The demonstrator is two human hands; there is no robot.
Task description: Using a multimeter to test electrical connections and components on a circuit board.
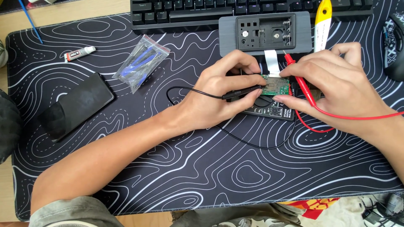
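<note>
The left hand [219, 94] and right hand [336, 86] cover most of the circuit board [275, 85] and the meter [273, 110] beneath. Probe tip contact points are hidden. The keyboard [210, 10] is cut off at the top edge, the mouse [395, 46] at the right edge.

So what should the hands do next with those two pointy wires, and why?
Probably bring the red probe tip down onto the green circuit board. The left hand already holds the black probe against the board, while the right hand holds the red one beside it; whether it touches is unclear.
</note>
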